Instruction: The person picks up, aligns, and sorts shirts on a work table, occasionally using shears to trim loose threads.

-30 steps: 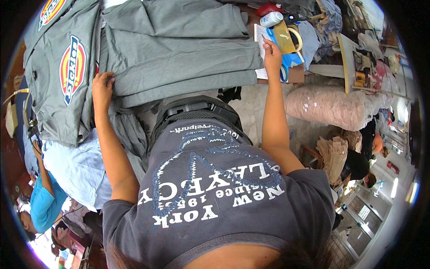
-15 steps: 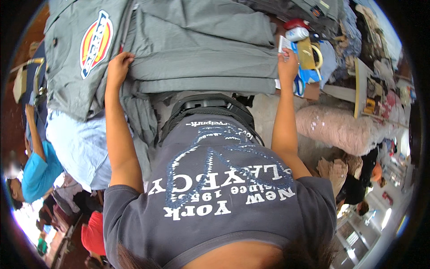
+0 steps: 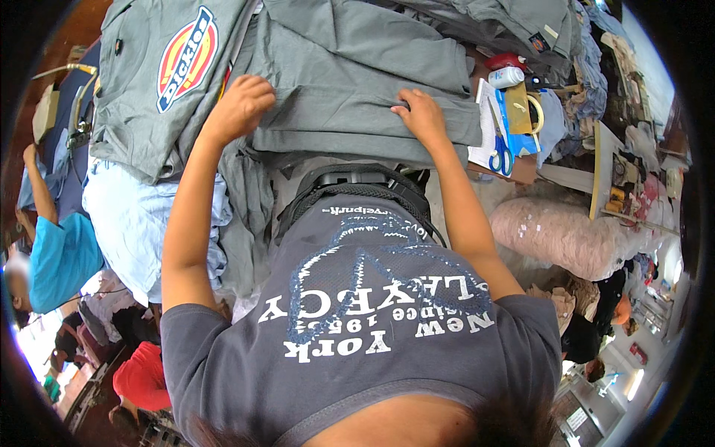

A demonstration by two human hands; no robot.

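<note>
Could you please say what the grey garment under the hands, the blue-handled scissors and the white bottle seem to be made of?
Grey garment: matte cloth, judging by its soft folds and creases; the fibre is unclear.
Blue-handled scissors: handles probably smooth plastic, from their even colour; blades likely metal, given their greyish look.
White bottle: probably smooth plastic, as its opaque, rounded body suggests.

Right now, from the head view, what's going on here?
A person has both bare hands over a grey garment laid out in front of them. The left hand is curled near its left side; the right hand is toward its right end, thumb and forefinger at the cloth. Whether either grips it is unclear. A grey garment with a colourful patch lies to the left. Blue-handled scissors and white paper lie off the right end.
</note>
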